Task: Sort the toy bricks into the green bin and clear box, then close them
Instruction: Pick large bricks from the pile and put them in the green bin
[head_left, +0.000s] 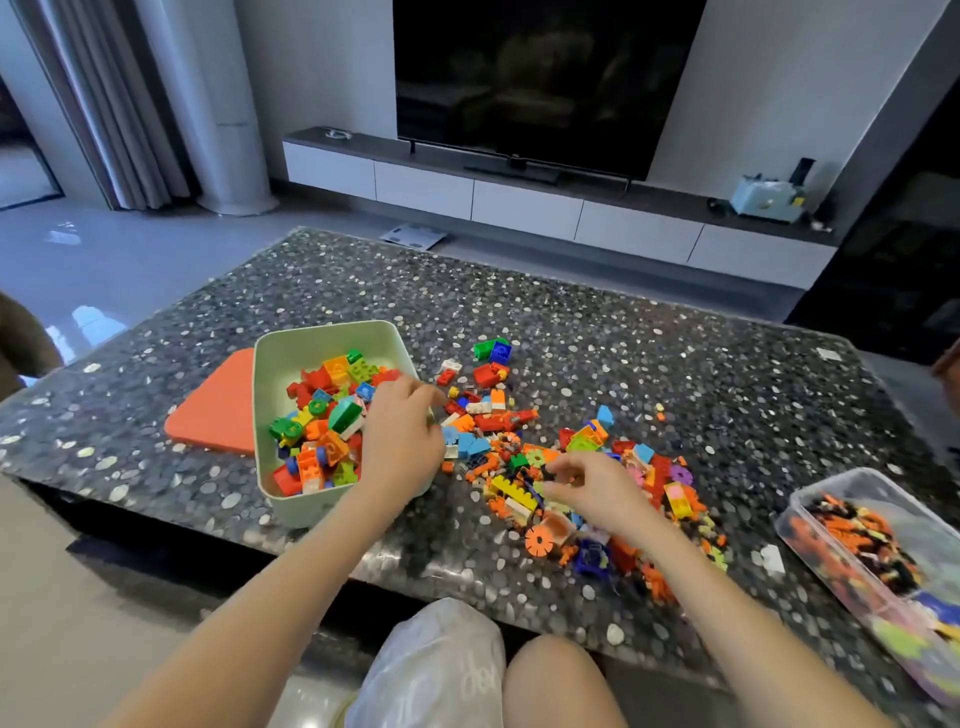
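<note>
On pebble-speckled tabletop (649, 338): studded plastic bricks (517, 460) heaped beside rounded green bin (332, 328).

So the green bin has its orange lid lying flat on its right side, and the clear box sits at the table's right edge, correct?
Not quite. In the head view the orange lid lies flat on the left side of the green bin, not the right. The clear box does sit at the table's right edge.
</note>
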